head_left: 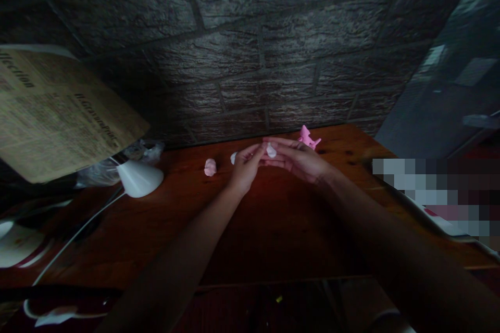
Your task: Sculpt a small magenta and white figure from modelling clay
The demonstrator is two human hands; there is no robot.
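In the head view both hands meet over the wooden table near the wall. A small white clay-like lump [271,150] is held between them. My left hand [247,167] has its thumb and fingers closed at the lump's left side. My right hand [300,161] supports it from the right, palm turned partly up, on long bent fingers. Another white lump [233,158] shows just left of my left hand, partly hidden by it. Farther left sits a pale pink lump [210,167]. Behind my right hand stands a bright pink spiky figure [308,137], its lower part covered.
A lamp with a newsprint-patterned shade [62,109] and white base [140,179] stands at left, its cable running forward. Clear plastic wrapping [146,151] lies behind it. A white container [19,244] is at far left. A stone wall [230,57] borders the wooden table [273,229].
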